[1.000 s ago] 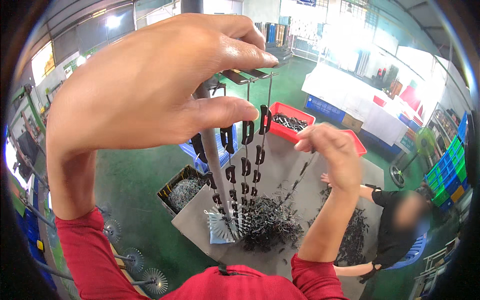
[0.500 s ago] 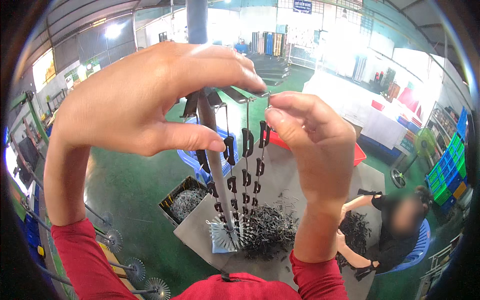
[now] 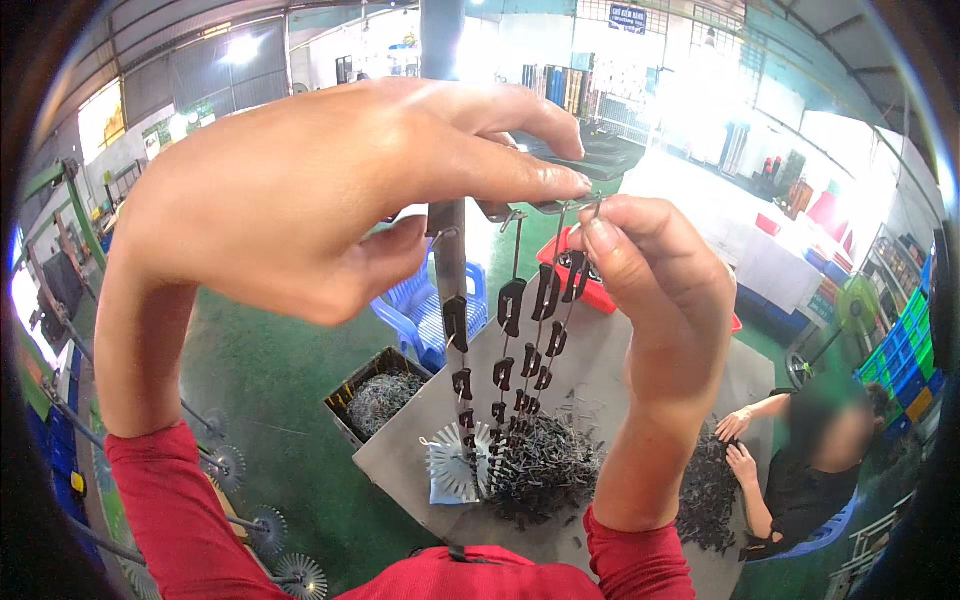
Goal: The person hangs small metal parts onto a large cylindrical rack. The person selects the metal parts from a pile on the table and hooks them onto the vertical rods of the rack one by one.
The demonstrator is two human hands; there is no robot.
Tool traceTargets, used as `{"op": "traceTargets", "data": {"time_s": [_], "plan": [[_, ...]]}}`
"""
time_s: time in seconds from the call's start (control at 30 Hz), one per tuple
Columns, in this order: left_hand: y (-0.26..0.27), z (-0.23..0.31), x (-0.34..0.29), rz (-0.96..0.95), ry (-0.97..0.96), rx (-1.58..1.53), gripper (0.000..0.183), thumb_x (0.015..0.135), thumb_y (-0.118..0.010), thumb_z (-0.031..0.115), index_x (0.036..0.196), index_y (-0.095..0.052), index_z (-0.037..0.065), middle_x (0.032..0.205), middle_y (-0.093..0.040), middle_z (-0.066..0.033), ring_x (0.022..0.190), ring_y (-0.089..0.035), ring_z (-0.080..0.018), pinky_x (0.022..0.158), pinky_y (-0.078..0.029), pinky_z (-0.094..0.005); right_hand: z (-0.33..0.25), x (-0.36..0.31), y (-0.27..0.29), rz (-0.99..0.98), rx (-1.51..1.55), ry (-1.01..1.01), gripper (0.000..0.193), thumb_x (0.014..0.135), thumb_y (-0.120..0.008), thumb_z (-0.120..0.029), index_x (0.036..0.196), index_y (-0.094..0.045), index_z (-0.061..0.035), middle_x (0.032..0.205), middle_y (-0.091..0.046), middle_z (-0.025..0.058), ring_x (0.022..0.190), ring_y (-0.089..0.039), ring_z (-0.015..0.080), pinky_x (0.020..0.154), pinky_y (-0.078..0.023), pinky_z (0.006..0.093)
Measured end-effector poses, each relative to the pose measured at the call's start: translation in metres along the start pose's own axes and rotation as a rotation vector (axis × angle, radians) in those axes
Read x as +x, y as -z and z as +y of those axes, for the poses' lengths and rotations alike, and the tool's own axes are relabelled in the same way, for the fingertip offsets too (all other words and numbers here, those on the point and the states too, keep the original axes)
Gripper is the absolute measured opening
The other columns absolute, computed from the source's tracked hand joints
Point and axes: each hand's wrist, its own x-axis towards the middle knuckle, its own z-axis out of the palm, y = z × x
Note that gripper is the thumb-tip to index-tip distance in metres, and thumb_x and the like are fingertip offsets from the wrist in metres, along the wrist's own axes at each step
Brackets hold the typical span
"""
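A grey pole (image 3: 443, 45) stands before me with a wheel of flat dark blades (image 3: 605, 160) near its top. Thin wires strung with small black clip-shaped parts (image 3: 511, 306) hang from the blade tips. My left hand (image 3: 330, 185) lies over the wheel, its index finger stretched onto a blade tip and its thumb bent below. My right hand (image 3: 668, 270) pinches the top of the rightmost wire, right by that tip. Farther down, a pale slotted disc (image 3: 455, 462) sits at the foot of the pole, beside a heap of loose black parts (image 3: 545, 470).
Below is a grey table (image 3: 420, 490) with a red tray (image 3: 597, 292) at its far side. A crate of metal bits (image 3: 385, 400) and a blue chair (image 3: 445, 300) are left of it. A co-worker (image 3: 815, 470) sits at the right, hands at another black heap (image 3: 708, 495).
My left hand's fingers have shifted right across the blades and its thumb has drawn back. My right hand, still pinching, appears slightly farther right. The co-worker's hands have moved.
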Motion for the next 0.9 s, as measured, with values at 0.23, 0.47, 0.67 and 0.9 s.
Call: {"op": "traceTargets", "data": {"time_s": [0.23,0.47,0.67,0.9], "plan": [[-0.025,0.001,0.001,0.176,0.007,0.118,0.066,0.063,-0.056,-0.014,0.124,-0.058,0.011,0.121,-0.058,-0.0142,0.106,-0.059,-0.0347,0.084,-0.05,-0.0387,0.009,0.0,-0.003,-0.027,0.187,-0.066,0.012,0.088,-0.061,-0.004,0.098,-0.06,0.0032,0.088,-0.063,0.0038,0.08,-0.057,0.0055,0.07,-0.044,0.0184],[-0.033,0.009,-0.001,0.242,0.057,0.176,0.066,0.063,-0.056,-0.016,0.124,-0.058,0.011,0.118,-0.06,-0.014,0.106,-0.06,-0.0345,0.083,-0.051,-0.0371,0.017,0.001,0.033,-0.092,0.493,-0.194,0.016,0.087,-0.063,-0.008,0.1,-0.062,0.0007,0.089,-0.064,0.0058,0.071,-0.054,0.0037,0.053,-0.032,0.0158],[-0.029,0.012,-0.003,0.171,0.113,0.245,0.07,0.063,-0.056,-0.017,0.127,-0.055,0.011,0.123,-0.058,-0.0141,0.11,-0.057,-0.0347,0.088,-0.05,-0.0388,0.032,-0.008,0.075,-0.006,0.095,-0.239,0.015,0.084,-0.068,-0.009,0.096,-0.065,-0.0001,0.09,-0.066,0.0069,0.068,-0.055,0.0059,0.053,-0.035,0.0182],[-0.018,0.001,0.001,0.153,0.051,0.074,0.065,0.06,-0.06,-0.013,0.121,-0.059,0.007,0.12,-0.059,-0.0137,0.11,-0.058,-0.0339,0.09,-0.048,-0.0391,0.039,-0.014,0.057,-0.035,-0.454,-0.095,0.018,0.079,-0.07,-0.009,0.096,-0.069,-0.0036,0.093,-0.065,0.0011,0.079,-0.054,0.0048,0.064,-0.041,0.0187]]}}
